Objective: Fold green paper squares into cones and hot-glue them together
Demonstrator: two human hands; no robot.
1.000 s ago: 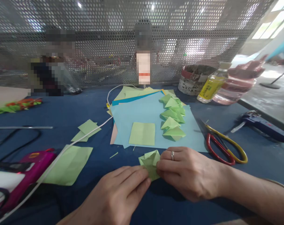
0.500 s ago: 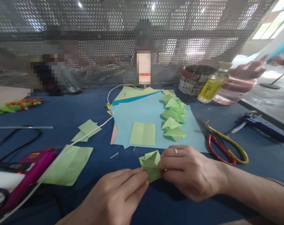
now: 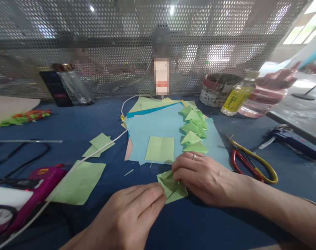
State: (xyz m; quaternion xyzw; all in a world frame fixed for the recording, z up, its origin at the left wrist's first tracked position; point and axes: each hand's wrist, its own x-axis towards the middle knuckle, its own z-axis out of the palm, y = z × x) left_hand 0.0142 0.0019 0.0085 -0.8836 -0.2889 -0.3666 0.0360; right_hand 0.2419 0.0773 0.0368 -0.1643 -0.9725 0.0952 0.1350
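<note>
1. Your left hand (image 3: 133, 208) pinches the lower left edge of the folded green paper (image 3: 171, 190).
2. Your right hand (image 3: 206, 173) has shifted from its right side to its upper part, fingers curled over it; whether they pinch or press, I cannot tell.
3. The paper's raised pocket now looks flatter, suggesting the fold is being pressed down.
4. Beyond it, a flat green square (image 3: 160, 149) and folded green pieces (image 3: 193, 128) stay on the light blue paper (image 3: 154, 126).

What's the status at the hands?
Left hand on left edge of folded green paper. Right hand over its upper right. Scissors off to the right, apart from paper; nothing seen blocking.
</note>
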